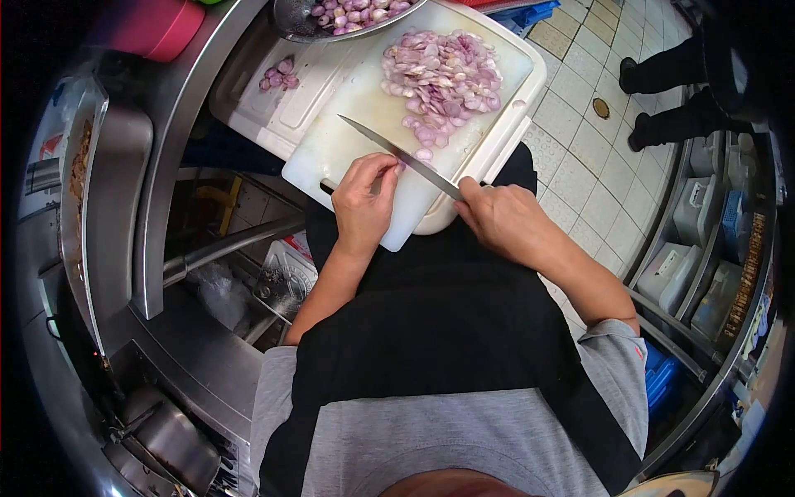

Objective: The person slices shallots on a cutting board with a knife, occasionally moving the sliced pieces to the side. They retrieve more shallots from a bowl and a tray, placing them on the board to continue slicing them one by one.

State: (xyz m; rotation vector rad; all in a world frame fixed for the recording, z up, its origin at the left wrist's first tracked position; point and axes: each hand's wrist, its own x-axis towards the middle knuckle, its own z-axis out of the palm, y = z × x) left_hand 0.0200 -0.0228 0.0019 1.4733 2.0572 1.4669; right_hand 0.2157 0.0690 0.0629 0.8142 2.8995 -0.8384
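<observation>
My right hand [503,217] grips the handle of a long knife [397,153], whose blade lies across the white cutting board [348,137]. Curled on the board, my left hand [363,199] has its fingertips against the blade, pinching a small piece of shallot that is mostly hidden. A heap of sliced purple shallots [443,79] covers the far part of the board. Beyond the board sits a metal bowl of peeled whole shallots [356,12].
A few shallot pieces [280,76] lie on a white tray left of the board. A steel counter edge [166,166] runs along the left, with pots below. Another person's dark legs and shoes [662,91] stand on the tiled floor at upper right. Shelves with bins line the right.
</observation>
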